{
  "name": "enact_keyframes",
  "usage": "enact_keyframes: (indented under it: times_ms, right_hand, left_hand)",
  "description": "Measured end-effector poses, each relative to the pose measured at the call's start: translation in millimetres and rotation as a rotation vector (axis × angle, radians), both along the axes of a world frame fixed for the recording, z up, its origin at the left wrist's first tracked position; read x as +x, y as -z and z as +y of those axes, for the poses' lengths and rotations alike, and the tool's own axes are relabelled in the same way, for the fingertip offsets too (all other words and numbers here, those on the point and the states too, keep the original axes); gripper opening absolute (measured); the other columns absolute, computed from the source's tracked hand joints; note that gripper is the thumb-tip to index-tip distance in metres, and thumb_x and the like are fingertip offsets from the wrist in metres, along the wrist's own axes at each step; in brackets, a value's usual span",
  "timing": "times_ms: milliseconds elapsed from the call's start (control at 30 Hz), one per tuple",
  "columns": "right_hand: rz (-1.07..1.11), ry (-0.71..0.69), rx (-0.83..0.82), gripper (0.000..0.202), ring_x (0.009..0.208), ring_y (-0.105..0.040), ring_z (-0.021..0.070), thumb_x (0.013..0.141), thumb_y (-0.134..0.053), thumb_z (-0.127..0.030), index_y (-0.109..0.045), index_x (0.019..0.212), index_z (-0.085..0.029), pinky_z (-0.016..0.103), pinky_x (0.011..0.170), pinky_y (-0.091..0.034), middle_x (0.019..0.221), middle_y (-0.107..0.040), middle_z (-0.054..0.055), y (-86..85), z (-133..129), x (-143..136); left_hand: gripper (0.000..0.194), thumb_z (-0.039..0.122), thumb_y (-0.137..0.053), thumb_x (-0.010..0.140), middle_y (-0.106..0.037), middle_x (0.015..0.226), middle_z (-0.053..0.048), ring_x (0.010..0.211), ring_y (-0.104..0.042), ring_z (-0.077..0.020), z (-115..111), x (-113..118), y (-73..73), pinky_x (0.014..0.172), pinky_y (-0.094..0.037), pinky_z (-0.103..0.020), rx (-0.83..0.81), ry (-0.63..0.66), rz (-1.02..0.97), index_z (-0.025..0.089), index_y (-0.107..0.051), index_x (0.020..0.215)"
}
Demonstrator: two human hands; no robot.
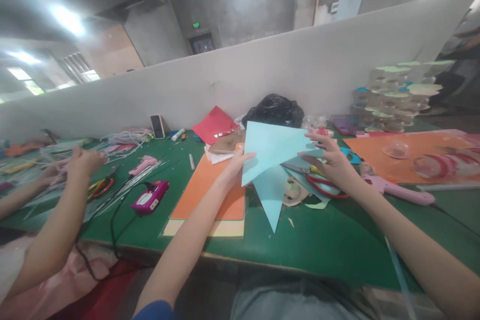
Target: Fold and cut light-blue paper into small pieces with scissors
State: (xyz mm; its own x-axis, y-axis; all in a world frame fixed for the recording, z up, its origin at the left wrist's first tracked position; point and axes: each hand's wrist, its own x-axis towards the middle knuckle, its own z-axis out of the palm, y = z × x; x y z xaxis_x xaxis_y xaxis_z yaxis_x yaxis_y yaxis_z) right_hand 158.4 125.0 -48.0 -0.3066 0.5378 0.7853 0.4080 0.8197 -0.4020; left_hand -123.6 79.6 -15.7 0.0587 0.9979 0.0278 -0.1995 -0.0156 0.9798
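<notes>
A light blue sheet of paper (275,147) is held up over the table in front of me. My left hand (238,162) grips its left edge, the thumb lying on the face of the sheet. At the right corner, my right hand (328,157) has the paper between its thumb and fingers. Below the sheet, a light blue paper triangle (273,200) points down towards me; whether it belongs to the same sheet is hidden. Scissors with red and yellow handles (326,187) lie under my right hand, among paper scraps (296,191).
Orange paper (204,192) lies left of centre, red paper (214,127) behind it. A pink glue gun (401,190) rests at right, near stacked clear cups (397,95). A black plastic bag (275,109) sits against the partition. At left are a co-worker's hands (84,162) and a magenta device (150,197).
</notes>
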Motion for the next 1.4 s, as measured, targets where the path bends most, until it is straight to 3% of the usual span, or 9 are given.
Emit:
enact_keyframes:
  times_ms: [333, 467, 600, 767, 867, 967, 1167, 1300, 1400]
  right_hand:
    - [-0.081, 0.017, 0.03, 0.023, 0.124, -0.053, 0.0317, 0.096, -0.056, -0.037, -0.079, 0.098, -0.039, 0.062, 0.103, -0.047, 0.136, -0.058, 0.004, -2.5, 2.6, 7.1]
    - [-0.016, -0.014, -0.049, 0.026, 0.129, -0.052, 0.0306, 0.097, -0.053, -0.041, -0.079, 0.099, -0.037, 0.057, 0.102, -0.05, 0.141, -0.054, 0.003, -1.5, 2.1, 5.1]
    - [0.077, -0.004, -0.156, 0.026, 0.132, -0.052, 0.0319, 0.094, -0.056, -0.047, -0.079, 0.096, -0.033, 0.053, 0.103, -0.05, 0.149, -0.049, 0.002, 0.7, 1.5, 1.0]
    - [0.166, 0.132, -0.467, 0.029, 0.111, -0.066, 0.0336, 0.087, -0.061, -0.052, -0.077, 0.08, -0.029, 0.051, 0.095, -0.054, 0.113, -0.073, 0.004, -7.6, -1.0, 0.0]
    - [0.221, 0.205, -0.724, 0.034, 0.088, -0.071, 0.0323, 0.082, -0.064, -0.054, -0.075, 0.072, -0.023, 0.044, 0.078, -0.058, 0.081, -0.075, 0.006, -16.0, -5.2, 0.4]
    - [0.245, 0.177, -0.803, 0.035, 0.083, -0.072, 0.0315, 0.078, -0.067, -0.054, -0.074, 0.072, -0.021, 0.04, 0.074, -0.058, 0.075, -0.075, 0.006, -18.6, -6.7, 0.5]
    - [0.111, 0.074, -0.536, 0.033, 0.105, -0.068, 0.0327, 0.082, -0.062, -0.055, -0.079, 0.085, -0.026, 0.049, 0.093, -0.053, 0.115, -0.074, 0.005, -10.7, -4.6, 1.5]
    - [-0.006, -0.04, -0.248, 0.027, 0.111, -0.065, 0.0285, 0.09, -0.058, -0.046, -0.08, 0.087, -0.03, 0.047, 0.096, -0.053, 0.115, -0.073, 0.004, -8.6, -6.0, 0.5]
    - [-0.041, -0.058, -0.151, 0.025, 0.107, -0.066, 0.0266, 0.092, -0.057, -0.041, -0.079, 0.088, -0.03, 0.045, 0.093, -0.055, 0.113, -0.073, 0.004, -8.3, -7.2, 0.1]
  left_hand:
    - [0.028, 0.031, -0.078, 0.07, -0.076, 0.091, -0.007, 0.073, -0.068, -0.0186, 15.0, -9.5, 17.0, 0.071, -0.051, -0.03, -0.056, -0.072, 0.032, 0.018, -0.073, 0.095]
    - [0.028, 0.025, -0.079, 0.065, -0.075, 0.091, -0.008, 0.071, -0.067, -0.0178, 15.5, -10.7, 12.6, 0.072, -0.051, -0.031, -0.059, -0.065, -0.023, 0.015, -0.072, 0.09]
    - [0.037, 0.024, -0.078, 0.069, -0.074, 0.109, -0.009, 0.087, -0.072, -0.022, 7.3, -10.4, 2.8, 0.081, -0.054, -0.033, -0.001, 0.016, -0.055, 0.019, -0.069, 0.105]
    - [0.036, 0.024, -0.072, 0.07, -0.075, 0.109, -0.012, 0.09, -0.075, -0.0276, 2.9, -6.6, -0.9, 0.078, -0.055, -0.035, -0.004, 0.028, -0.001, 0.018, -0.068, 0.105]
    - [0.034, 0.02, -0.07, 0.068, -0.076, 0.099, -0.011, 0.087, -0.075, -0.0278, 7.3, -6.5, 3.8, 0.076, -0.055, -0.036, -0.008, 0.034, 0.01, 0.017, -0.068, 0.102]
    - [0.032, 0.017, -0.07, 0.065, -0.076, 0.092, -0.01, 0.088, -0.074, -0.0264, 10.8, -7.2, 6.9, 0.081, -0.056, -0.038, -0.001, 0.032, -0.007, 0.017, -0.067, 0.097]
    - [0.021, 0.021, -0.073, 0.068, -0.075, 0.094, -0.005, 0.093, -0.07, -0.0199, 1.5, -2.9, -2.3, 0.09, -0.053, -0.032, -0.014, -0.033, -0.016, 0.017, -0.065, 0.087]
    - [0.034, 0.029, -0.077, 0.073, -0.075, 0.105, -0.008, 0.097, -0.07, -0.0209, -0.2, -4.9, -3.5, 0.091, -0.054, -0.033, -0.076, -0.057, -0.012, 0.017, -0.066, 0.103]
    - [0.042, 0.028, -0.081, 0.071, -0.075, 0.112, -0.011, 0.101, -0.07, -0.0236, 3.1, -10.7, 1.4, 0.093, -0.055, -0.036, -0.088, -0.023, 0.068, 0.016, -0.066, 0.108]
